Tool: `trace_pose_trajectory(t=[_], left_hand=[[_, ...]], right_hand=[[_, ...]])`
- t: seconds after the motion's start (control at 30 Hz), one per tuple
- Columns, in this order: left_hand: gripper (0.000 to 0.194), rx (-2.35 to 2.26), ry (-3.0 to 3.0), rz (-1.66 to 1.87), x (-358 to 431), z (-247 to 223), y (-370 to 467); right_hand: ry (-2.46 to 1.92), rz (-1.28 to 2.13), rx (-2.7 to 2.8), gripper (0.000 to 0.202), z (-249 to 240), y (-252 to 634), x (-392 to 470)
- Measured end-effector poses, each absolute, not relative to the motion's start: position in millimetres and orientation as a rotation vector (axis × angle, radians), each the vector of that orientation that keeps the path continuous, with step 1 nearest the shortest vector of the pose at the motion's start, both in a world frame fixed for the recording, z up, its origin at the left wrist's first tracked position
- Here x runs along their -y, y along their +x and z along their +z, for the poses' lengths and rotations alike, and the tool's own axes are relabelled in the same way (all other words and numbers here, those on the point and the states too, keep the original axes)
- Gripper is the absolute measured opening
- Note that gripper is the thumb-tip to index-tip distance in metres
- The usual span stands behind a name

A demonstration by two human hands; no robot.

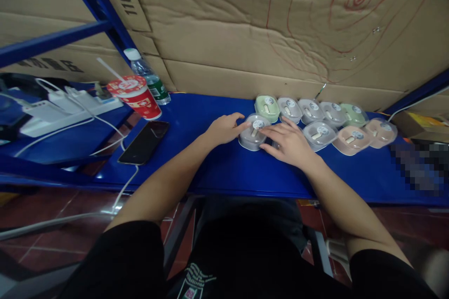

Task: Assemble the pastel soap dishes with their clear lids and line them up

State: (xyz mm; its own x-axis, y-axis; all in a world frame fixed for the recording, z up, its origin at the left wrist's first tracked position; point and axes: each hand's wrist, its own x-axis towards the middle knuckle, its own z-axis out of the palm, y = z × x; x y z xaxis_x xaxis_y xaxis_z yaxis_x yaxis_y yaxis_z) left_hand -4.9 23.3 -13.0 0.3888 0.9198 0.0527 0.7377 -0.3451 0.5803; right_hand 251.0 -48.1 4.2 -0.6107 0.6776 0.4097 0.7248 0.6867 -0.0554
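In hand, two-handed contact: one grey lidded container (249,141), nearer the tabletop's (224,173) back edge; left hand (223,130) and right hand (290,144) loosely spread, fingertips at lid; firmer hold calls for closing fingers evenly.

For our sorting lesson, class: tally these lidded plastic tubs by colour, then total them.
Pale green tubs: 2
Peach-pink tubs: 2
Greyish-mauve tubs: 5
Tub mostly hidden by the right hand, colour unclear: 1
Total: 10
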Motion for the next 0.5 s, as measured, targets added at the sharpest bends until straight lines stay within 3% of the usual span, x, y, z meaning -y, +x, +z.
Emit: trace_pose_trajectory(t=[0.13, 0.37, 0.5], left_hand=[[0.080, -1.408, 2.272, 0.581, -18, -15, -2], [0.069, -1.310, 2.431, 0.761, -20, -20, -8], [0.077, -1.087, 2.574, 0.676, -20, -26, -6]], right_hand=[[-1.090, -0.170, 2.419, 0.038, 5, 261, 43], [-1.030, -0.128, 2.286, 0.035, 0, 269, 37], [-1.040, -0.098, 2.296, 0.035, -7, 272, 30]])
